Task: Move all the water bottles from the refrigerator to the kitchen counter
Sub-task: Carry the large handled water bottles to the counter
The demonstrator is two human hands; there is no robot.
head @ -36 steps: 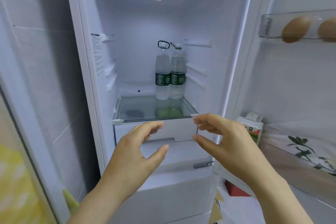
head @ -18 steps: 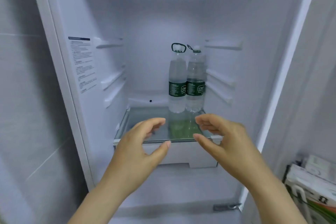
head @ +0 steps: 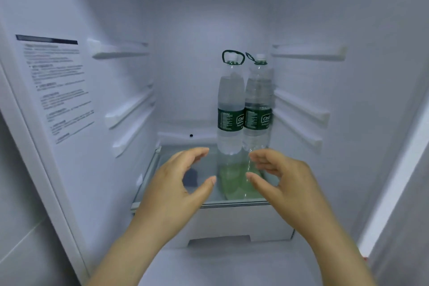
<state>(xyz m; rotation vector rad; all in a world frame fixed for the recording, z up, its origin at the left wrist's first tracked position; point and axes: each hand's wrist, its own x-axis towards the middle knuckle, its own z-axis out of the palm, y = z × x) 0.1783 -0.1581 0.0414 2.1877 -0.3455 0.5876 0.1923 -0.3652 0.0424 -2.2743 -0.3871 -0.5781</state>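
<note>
While the refrigerator (head: 116,7) stands open, a printed sticker (head: 55,86) shows on its left wall. Left hand (head: 176,183) hovers over the glass shelf (head: 232,203) near its front edge, thumb and fingers curved, apart, holding nothing. Left water bottle (head: 231,104) and right water bottle (head: 258,104) stand upright, touching, toward the shelf's back right corner. Right hand (head: 285,181) hovers before them, fingers apart, empty.
</note>
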